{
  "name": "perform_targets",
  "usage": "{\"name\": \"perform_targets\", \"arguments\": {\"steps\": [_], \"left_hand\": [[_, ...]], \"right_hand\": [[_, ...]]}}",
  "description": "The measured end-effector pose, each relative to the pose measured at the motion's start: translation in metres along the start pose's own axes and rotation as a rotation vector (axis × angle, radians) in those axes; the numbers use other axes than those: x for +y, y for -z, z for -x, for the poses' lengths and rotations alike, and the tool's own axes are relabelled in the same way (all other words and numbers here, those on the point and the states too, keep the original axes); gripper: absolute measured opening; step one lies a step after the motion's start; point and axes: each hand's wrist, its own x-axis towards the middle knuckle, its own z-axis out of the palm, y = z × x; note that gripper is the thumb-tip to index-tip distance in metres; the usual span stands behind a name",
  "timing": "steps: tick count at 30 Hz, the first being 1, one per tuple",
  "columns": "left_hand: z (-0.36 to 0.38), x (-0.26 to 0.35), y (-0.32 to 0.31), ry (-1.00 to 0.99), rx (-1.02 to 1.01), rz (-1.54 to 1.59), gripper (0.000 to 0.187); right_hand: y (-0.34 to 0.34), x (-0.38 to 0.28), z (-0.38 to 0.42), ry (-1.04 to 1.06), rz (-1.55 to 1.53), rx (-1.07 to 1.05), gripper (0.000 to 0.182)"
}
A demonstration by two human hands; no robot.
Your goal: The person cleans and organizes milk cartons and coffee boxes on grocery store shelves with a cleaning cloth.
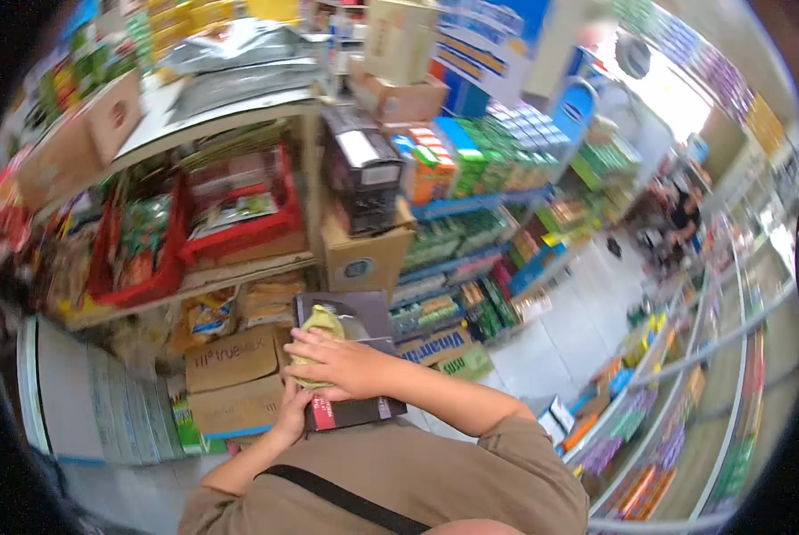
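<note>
A dark box [368,312] with a red patch near its lower edge is held in front of my chest. My left hand [294,412] grips its lower left side, its fingers partly hidden by the box and my other hand. Across the box's face lies my right hand [341,364], fingers bent over a crumpled yellow-green cloth [321,323] and pressing it against the surface. Just behind the box is a cardboard carton [230,379] with handwriting on it.
Red baskets [239,241] of packets sit on the shelf at left. Beside them, a dark carton [361,169] stands on a brown box [364,259]. Stocked shelves [457,209] line the aisle, whose tiled floor [542,357] leads to a person [685,214] further back.
</note>
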Motion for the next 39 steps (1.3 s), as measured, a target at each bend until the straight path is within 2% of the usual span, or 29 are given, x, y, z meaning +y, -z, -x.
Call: {"name": "perform_targets", "arguments": {"steps": [4, 7, 8, 11, 14, 19, 23, 25, 27, 29, 30, 33, 36, 39], "left_hand": [[0.006, 0.013, -0.002, -0.016, -0.022, 0.070, 0.076], [0.011, 0.034, -0.016, -0.069, 0.014, 0.048, 0.083], [0.008, 0.030, -0.012, -0.099, -0.057, 0.114, 0.087], [0.003, 0.012, 0.001, -0.155, -0.054, 0.059, 0.087], [0.007, 0.022, -0.005, -0.185, -0.037, 0.044, 0.085], [0.008, 0.019, 0.000, -0.193, -0.002, 0.001, 0.084], [-0.001, -0.009, 0.002, -0.177, 0.034, -0.035, 0.083], [0.004, 0.012, -0.025, -0.050, -0.010, 0.071, 0.081], [0.000, 0.013, -0.027, -0.050, -0.047, 0.087, 0.083], [0.000, 0.010, -0.017, -0.018, -0.081, 0.118, 0.083], [-0.003, 0.006, -0.012, -0.062, -0.084, 0.077, 0.085], [-0.008, 0.003, -0.004, -0.138, -0.108, 0.034, 0.086], [-0.018, 0.000, -0.004, -0.099, -0.212, -0.008, 0.086], [-0.023, 0.010, -0.019, 0.009, -0.269, -0.019, 0.087]], "right_hand": [[0.017, 0.007, -0.021, 0.033, 0.050, -0.100, 0.055], [0.019, 0.024, -0.042, 0.002, 0.095, 0.025, 0.052], [0.025, 0.029, -0.052, 0.002, 0.158, 0.075, 0.049], [0.026, 0.045, -0.066, -0.147, 0.184, 0.189, 0.047], [0.033, 0.043, -0.068, -0.315, 0.109, 0.273, 0.042], [0.037, 0.062, -0.032, -0.424, 0.076, 0.443, 0.034], [0.031, 0.082, 0.038, -0.520, 0.094, 0.539, 0.032], [0.020, 0.079, 0.071, -0.528, -0.004, 0.679, 0.034], [0.014, 0.060, 0.091, -0.631, -0.169, 0.811, 0.038], [-0.023, 0.055, 0.105, -0.794, -0.413, 0.955, 0.041], [-0.034, 0.044, 0.110, -0.895, -0.632, 0.927, 0.039], [-0.071, 0.011, 0.119, -0.897, -1.031, 1.040, 0.041], [-0.087, -0.015, 0.134, -0.825, -1.362, 1.149, 0.045], [-0.095, -0.005, 0.144, -0.725, -1.063, 1.200, 0.042]]}}
